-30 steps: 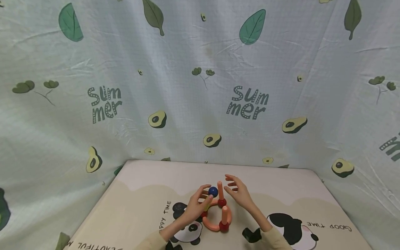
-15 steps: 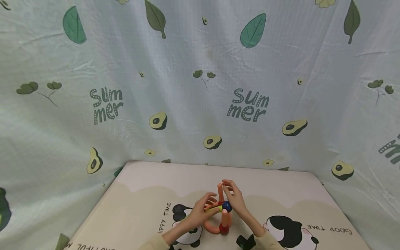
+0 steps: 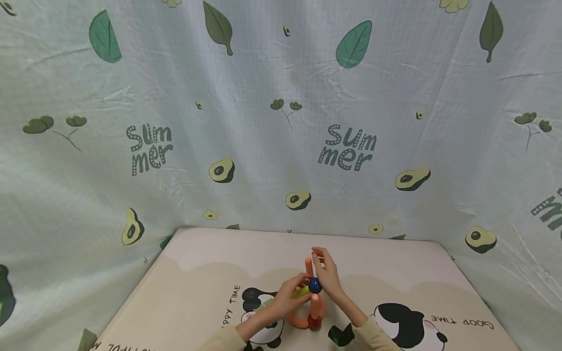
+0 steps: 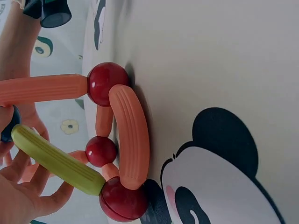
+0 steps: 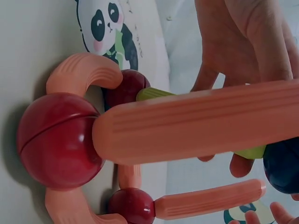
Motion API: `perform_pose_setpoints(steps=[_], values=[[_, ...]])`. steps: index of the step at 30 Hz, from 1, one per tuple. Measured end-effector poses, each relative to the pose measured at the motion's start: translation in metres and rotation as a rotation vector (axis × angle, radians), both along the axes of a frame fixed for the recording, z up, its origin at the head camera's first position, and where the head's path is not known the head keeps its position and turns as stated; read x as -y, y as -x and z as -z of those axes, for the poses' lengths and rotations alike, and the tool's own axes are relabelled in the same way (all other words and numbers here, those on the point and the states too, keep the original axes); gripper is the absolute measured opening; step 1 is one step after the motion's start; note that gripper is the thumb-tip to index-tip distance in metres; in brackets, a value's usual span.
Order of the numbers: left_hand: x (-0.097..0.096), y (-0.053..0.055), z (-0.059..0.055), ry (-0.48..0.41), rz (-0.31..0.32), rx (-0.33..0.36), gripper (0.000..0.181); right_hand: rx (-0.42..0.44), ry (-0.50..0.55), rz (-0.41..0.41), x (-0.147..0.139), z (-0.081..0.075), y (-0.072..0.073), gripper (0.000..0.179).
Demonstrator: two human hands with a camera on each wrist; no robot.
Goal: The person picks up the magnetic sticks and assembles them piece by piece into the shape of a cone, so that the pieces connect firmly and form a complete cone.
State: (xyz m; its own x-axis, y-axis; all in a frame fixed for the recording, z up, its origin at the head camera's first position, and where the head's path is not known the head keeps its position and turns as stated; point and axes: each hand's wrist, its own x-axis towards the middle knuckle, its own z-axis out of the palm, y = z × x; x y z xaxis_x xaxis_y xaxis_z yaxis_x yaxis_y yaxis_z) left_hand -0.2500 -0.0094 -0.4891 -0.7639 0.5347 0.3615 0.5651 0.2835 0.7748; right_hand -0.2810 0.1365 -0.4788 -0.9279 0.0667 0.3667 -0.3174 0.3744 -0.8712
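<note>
Curved orange rods (image 4: 131,135) and red balls (image 4: 107,84) form a ring on the table. Two straight orange rods rise from it, a near one (image 3: 315,307) and a far one (image 3: 309,265). From the third red ball (image 4: 124,198) a yellow-green rod (image 4: 56,158) leans over the ring, with a blue ball (image 3: 314,285) at its upper end. My left hand (image 3: 287,295) grips that rod close to the blue ball, thumb by the ball. Beside the ball on the right is my right hand (image 3: 327,273), its fingers loosely bent, palm side toward the far orange rod.
The pale table cover (image 3: 210,253) carries printed pandas and lettering. A dark wrist device (image 3: 341,335) sits at my right forearm. Behind the table hangs a light curtain (image 3: 254,126) printed with leaves and avocados.
My left hand has tilted the yellow-green rod, bringing the blue ball down and to the right between the orange rods. My right hand has moved slightly left, close to the ball.
</note>
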Motion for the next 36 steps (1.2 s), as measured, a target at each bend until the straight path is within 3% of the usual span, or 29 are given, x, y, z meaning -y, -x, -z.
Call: perform_pose_setpoints(steps=[9,16,22,24,32,36], values=[[0.001,-0.003,-0.002,-0.017,-0.014,0.003,0.036,0.015,-0.026,0.002,-0.010,0.004,0.004,0.027],[0.006,-0.017,-0.026,-0.039,-0.028,-0.024,0.043,0.075,-0.018,-0.101,-0.017,-0.001,-0.001,0.027],[0.008,-0.002,-0.004,-0.045,-0.057,-0.070,0.041,0.128,0.056,-0.167,-0.021,0.012,0.009,0.028],[0.010,0.001,-0.003,-0.046,-0.059,-0.067,0.041,0.156,0.095,-0.190,-0.022,0.013,0.011,0.029],[0.015,0.003,-0.005,-0.057,-0.090,-0.019,0.040,0.245,0.179,-0.268,-0.026,0.016,0.013,0.038],[0.016,-0.005,-0.018,-0.062,-0.093,-0.012,0.039,0.268,0.178,-0.297,-0.028,0.019,0.013,0.040]])
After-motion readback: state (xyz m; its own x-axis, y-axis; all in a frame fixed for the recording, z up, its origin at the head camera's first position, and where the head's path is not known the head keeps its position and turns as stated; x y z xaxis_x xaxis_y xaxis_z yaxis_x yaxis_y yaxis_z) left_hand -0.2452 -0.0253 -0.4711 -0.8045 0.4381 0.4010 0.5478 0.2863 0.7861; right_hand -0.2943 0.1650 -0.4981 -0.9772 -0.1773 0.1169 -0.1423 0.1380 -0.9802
